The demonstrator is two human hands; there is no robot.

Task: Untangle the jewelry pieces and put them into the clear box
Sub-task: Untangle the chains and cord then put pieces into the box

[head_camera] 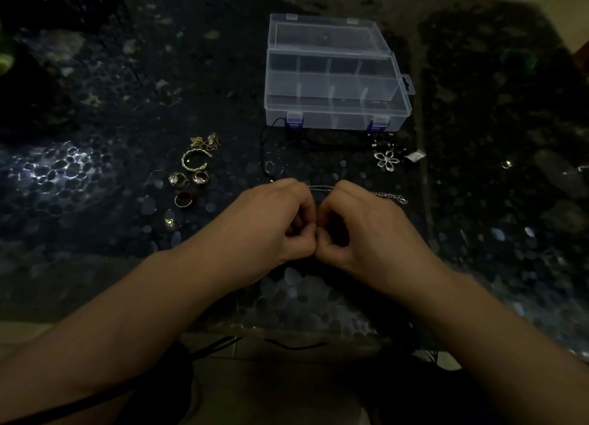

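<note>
My left hand (274,220) and my right hand (353,223) meet at the table's middle front, fingertips pinched together on a thin silver chain (320,187). The chain runs behind both hands and ends in a clasp (398,198) at the right. The clear box (334,83) stands open beyond the hands, its divided compartments showing nothing inside. A black cord necklace (271,144) with a flower pendant (387,160) lies in front of the box. To the left lie a gold bangle (194,161), several rings (188,182) and a red ring (184,199).
The table (95,137) is dark with a pebble pattern. A dark crate (73,0) stands at the far left corner. Small shiny bits (506,164) lie at the right. Black cables (223,343) hang below the table's front edge.
</note>
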